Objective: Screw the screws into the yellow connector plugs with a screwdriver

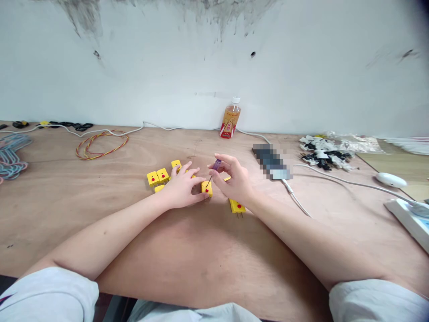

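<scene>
My right hand point(236, 179) pinches a small screwdriver point(217, 165) by its purple handle. The thin shaft slants down to the top of a yellow plug point(207, 189) with a red dot, which lies on the table. My left hand point(182, 190) rests flat with fingers spread, its thumb tip touching the left side of that plug. More yellow plugs lie around the left hand, such as a left-hand plug point(153, 179) and one under the index finger point(176, 165), partly covered. Below the right wrist sits another yellow plug point(237, 206), its metal pins pointing toward me.
On the wooden table point(187, 255), a drink bottle point(230, 118) stands by the wall. A phone point(270, 161) on a white cable lies right, near black-and-white parts point(323, 152) and a power strip point(407, 219). Leftward are a red-yellow wire coil point(100, 145) and blue-pink cords point(13, 156).
</scene>
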Available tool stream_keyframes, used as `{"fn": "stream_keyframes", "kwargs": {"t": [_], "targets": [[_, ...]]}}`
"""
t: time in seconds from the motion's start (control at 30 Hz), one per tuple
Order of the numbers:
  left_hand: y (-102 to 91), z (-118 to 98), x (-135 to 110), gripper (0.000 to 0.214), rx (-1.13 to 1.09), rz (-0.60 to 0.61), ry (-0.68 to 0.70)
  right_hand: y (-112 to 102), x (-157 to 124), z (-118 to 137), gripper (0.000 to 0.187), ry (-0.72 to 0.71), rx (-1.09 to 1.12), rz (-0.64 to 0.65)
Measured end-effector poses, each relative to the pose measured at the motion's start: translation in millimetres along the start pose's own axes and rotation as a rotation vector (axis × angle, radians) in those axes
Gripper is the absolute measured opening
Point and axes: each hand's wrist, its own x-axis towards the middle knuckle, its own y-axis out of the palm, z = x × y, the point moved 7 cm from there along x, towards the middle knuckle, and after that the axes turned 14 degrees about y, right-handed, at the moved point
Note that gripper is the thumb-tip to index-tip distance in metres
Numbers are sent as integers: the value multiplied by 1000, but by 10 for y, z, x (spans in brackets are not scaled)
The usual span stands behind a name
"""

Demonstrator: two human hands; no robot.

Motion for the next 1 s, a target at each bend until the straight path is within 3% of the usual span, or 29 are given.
{"fn": "stream_keyframes", "kwargs": {"t": [0.37,0.53,0.63,0.8,1.0], "targets": [[20,16,0,54,-14,-7,18,36,-25,76,33,-245,-195,-44],[28,22,0,53,-15,-14,25,46,-37,29,32,-237,-174,-73],[32,24,-3,52,-2,-18,30,63,-27,106,31,-242,-141,-2],[31,25,-7,49,26,-19,26,61,26,159,26,-120,-14,120],[25,18,-7,52,10,-19,28,-31,22,80,15,-120,0,-118]]}}
